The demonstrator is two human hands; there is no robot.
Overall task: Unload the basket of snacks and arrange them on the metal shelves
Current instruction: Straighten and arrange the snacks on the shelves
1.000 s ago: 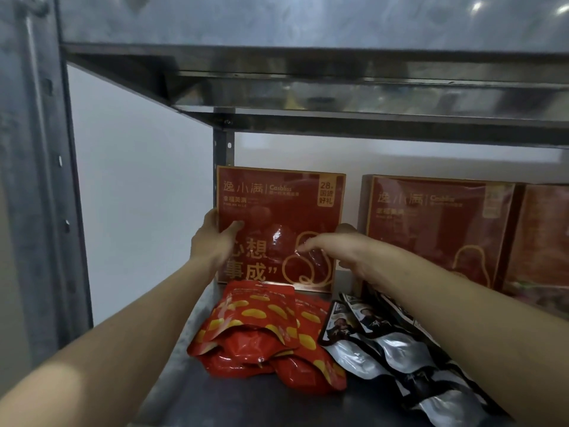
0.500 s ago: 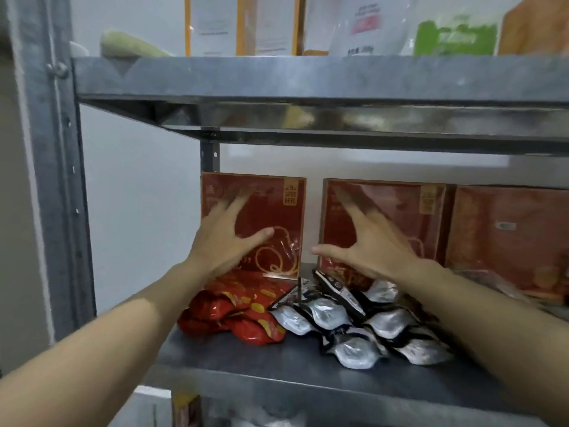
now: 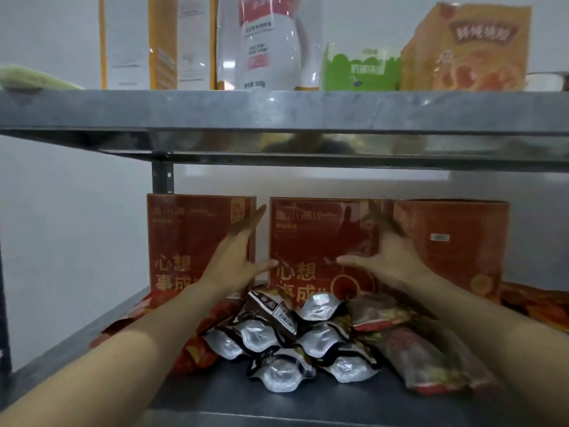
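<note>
Three flat, rectangular cartons are standing upright in a row at the back of the lower metal shelf (image 3: pixel 308 402), whose surface is showing as dull, dark grey sheet. The left red box (image 3: pixel 184 235) and the middle red box (image 3: pixel 308 235) are glossy, with gold lettering, and a narrow gap is separating them. The right red box (image 3: pixel 455 241) is standing just beside the middle one and is showing a plainer face with a small white label.

In front of them, puffy foil pouches (image 3: pixel 268 334), silver with brown tops, are lying overlapped in a heap. Crinkled red packets (image 3: pixel 197 355) are lying to their left, partly hidden under the forearm, and a soft speckled bag (image 3: pixel 415 359) is lying to their right.

On the upper metal shelf (image 3: pixel 277 109), a thick grey slab with a mottled front edge, a shiny white pouch (image 3: pixel 264 47), a green carton (image 3: pixel 360 69) and an orange box (image 3: pixel 468 47) are standing side by side.

Both forearms are reaching in over the heap. The left hand (image 3: pixel 234 260) is hovering before the gap between the left and middle boxes, fingers straight and together, thumb spread toward the middle box. The right hand (image 3: pixel 388 257) is blurred, fingers splayed upward and thumb pointing left, before the seam between the middle and right boxes. Neither hand is gripping anything; whether either is touching a box cannot be told.
</note>
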